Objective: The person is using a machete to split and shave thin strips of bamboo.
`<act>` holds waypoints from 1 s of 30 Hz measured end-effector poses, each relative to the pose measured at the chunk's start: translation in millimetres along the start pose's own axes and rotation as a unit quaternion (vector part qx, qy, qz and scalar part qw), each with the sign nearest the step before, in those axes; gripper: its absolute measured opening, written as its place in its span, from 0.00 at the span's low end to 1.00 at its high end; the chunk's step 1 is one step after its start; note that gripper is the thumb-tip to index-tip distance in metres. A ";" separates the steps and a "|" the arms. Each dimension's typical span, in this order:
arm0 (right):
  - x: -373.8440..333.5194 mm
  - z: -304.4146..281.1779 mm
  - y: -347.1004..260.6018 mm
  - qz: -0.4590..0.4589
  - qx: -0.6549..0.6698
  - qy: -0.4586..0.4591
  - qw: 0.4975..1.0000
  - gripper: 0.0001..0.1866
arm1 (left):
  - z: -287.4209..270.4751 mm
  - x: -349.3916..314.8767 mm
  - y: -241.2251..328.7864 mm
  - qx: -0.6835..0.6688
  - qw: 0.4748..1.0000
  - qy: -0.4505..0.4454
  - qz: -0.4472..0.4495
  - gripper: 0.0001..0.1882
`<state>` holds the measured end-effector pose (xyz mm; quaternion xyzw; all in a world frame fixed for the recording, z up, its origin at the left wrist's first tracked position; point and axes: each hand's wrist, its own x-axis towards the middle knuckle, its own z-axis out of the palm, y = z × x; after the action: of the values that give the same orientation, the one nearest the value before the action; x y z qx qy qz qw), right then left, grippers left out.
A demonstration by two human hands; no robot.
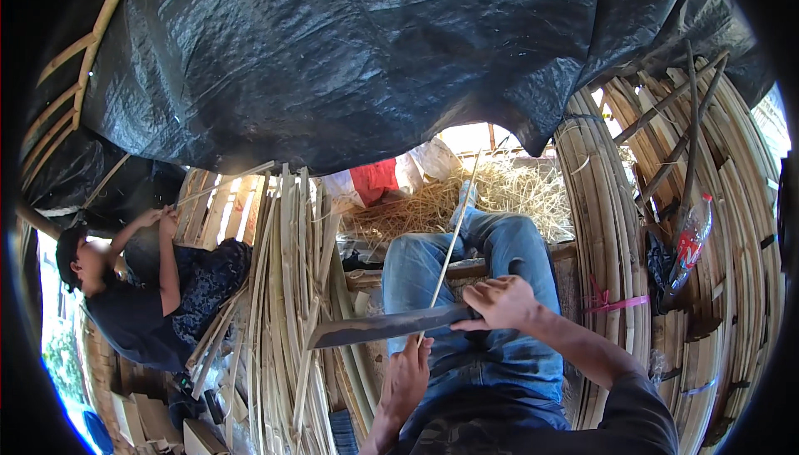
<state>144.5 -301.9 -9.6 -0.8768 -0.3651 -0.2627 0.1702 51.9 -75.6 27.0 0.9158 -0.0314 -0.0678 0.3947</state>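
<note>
Closest to the head camera, which I followed from a distance, the left hand [406,376] was narrowed around the lower end of a slender, pale strip [452,247]. The right hand [503,301] was wrapped around the handle of a broad, dark knife [374,328], its blade pointing left and crossing the strip just above the left hand. (I could not tell whether the edge was biting or merely resting there.)

The strip slanted up and away, above legs in blue jeans [520,247]. It looked already narrow along its visible length, so I judged the rough splitting done; how much trimming was left, I could not tell.

Beside the legs, to the left, lay a pile of long slats [287,289]; to the right stood a bundle of slats [595,205] with a pink tie [620,303], and past it a clear bottle [691,243]. Farther left, a co-worker [133,314] in dark clothing held up a thin stick [225,185]. Beyond the feet were loose straw [533,197] and a black tarp [358,56] hanging overhead.
</note>
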 end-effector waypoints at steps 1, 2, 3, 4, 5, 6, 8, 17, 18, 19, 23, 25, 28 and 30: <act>-0.4 -0.4 9.0 0.003 -0.001 0.001 1.000 0.31 | -4.7 -3.3 2.8 0.039 0.999 -0.015 -0.014 0.13; -2.1 -1.4 29.3 0.047 -0.059 -0.006 0.997 0.31 | -8.8 -6.2 3.8 0.078 0.996 -0.029 -0.029 0.13; -2.5 -0.1 47.7 0.087 -0.112 -0.012 0.990 0.32 | -13.3 -11.0 2.6 0.080 0.996 -0.028 -0.032 0.13; -7.5 -2.2 68.5 0.132 -0.155 -0.012 0.979 0.32 | -14.6 -14.2 3.3 0.074 0.995 -0.052 -0.050 0.12; -10.8 -3.1 80.8 0.176 -0.195 -0.011 0.965 0.32 | -15.7 -18.3 2.5 0.069 0.992 -0.075 -0.071 0.12; -6.6 -8.3 81.1 0.179 -0.186 -0.054 0.965 0.32 | -14.8 -20.0 -3.2 0.067 0.993 -0.073 -0.071 0.12; -10.5 -2.9 70.0 0.169 -0.162 -0.057 0.971 0.32 | -9.2 -20.4 -15.2 0.072 0.994 -0.064 -0.049 0.13; -20.2 1.3 58.4 0.062 -0.139 0.015 0.988 0.31 | -11.6 -24.5 -13.4 0.028 0.998 -0.047 -0.027 0.11; -28.9 -4.6 80.3 0.153 -0.174 -0.017 0.973 0.31 | -12.9 -26.2 -12.1 0.024 0.998 -0.055 -0.030 0.11; -29.6 -6.9 92.9 0.239 -0.199 -0.043 0.949 0.32 | -13.3 -28.3 -12.9 0.024 0.997 -0.058 -0.039 0.10; -40.4 -4.5 75.6 0.253 -0.181 -0.096 0.945 0.32 | -5.8 -26.1 -26.6 0.028 0.998 -0.056 -0.017 0.10; -42.0 -7.9 55.1 0.193 -0.131 -0.064 0.970 0.31 | -6.4 -26.0 -22.1 0.020 0.998 -0.058 -0.025 0.10; -46.8 -1.5 25.6 0.089 -0.027 -0.088 0.992 0.32 | -5.8 -15.3 -9.5 0.018 0.998 -0.058 -0.021 0.11; -45.1 -6.7 29.6 0.067 -0.035 -0.067 0.995 0.31 | -4.3 -13.2 -13.0 0.027 0.997 -0.066 -0.021 0.11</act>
<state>136.9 -350.0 -33.7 -0.9202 -0.3066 -0.2043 0.1321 39.5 -62.1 21.8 0.9200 -0.0401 -0.1358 0.3654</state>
